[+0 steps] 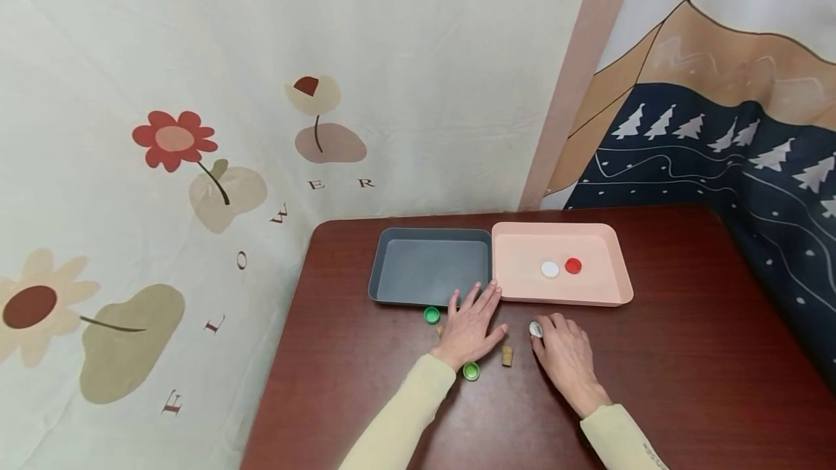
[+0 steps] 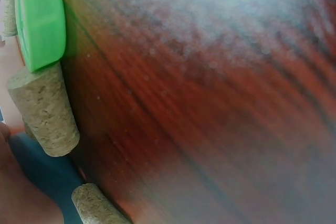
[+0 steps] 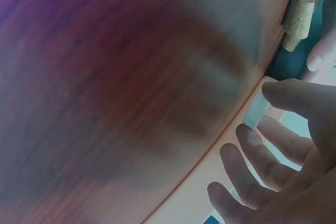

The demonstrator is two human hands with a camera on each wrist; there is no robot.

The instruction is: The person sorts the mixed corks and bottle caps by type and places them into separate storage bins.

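Note:
In the head view my right hand pinches a white bottle cap just in front of the pink tray. Thumb and fingertips hold that cap on edge in the right wrist view, the other fingers loosely bent. My left hand lies spread with straight fingers, its fingertips at the front rims where the trays meet. Around it are a green bottle cap, a lighter green cap by the wrist, and a cork. Another cork is mostly hidden behind the left hand.
A dark grey tray stands left of the pink one, side by side. Inside the pink tray lie a white cap and a red cap. Printed curtains hang behind the brown table.

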